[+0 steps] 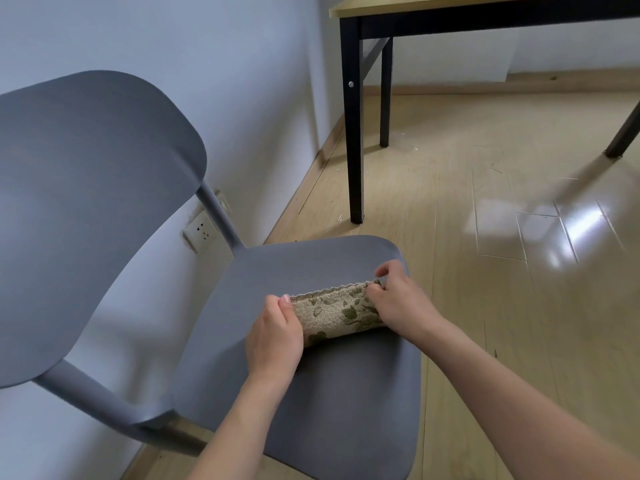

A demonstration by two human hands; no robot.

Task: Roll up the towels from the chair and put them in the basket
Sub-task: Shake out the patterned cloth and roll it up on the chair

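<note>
A beige towel point(337, 311) with a green leaf pattern lies rolled into a short cylinder on the seat of a grey plastic chair point(298, 403). A thin scalloped edge of the towel still lies flat on the seat beyond the roll. My left hand point(275, 336) grips the roll's left end, thumb on top. My right hand point(398, 299) holds the right end, fingers curled over the towel's far edge. No basket is in view.
The chair's backrest point(93, 209) rises at the left, close to a white wall with a socket point(201, 232). A wooden table with black legs point(355, 133) stands behind the chair. Glossy wooden floor point(502, 271) spreads to the right.
</note>
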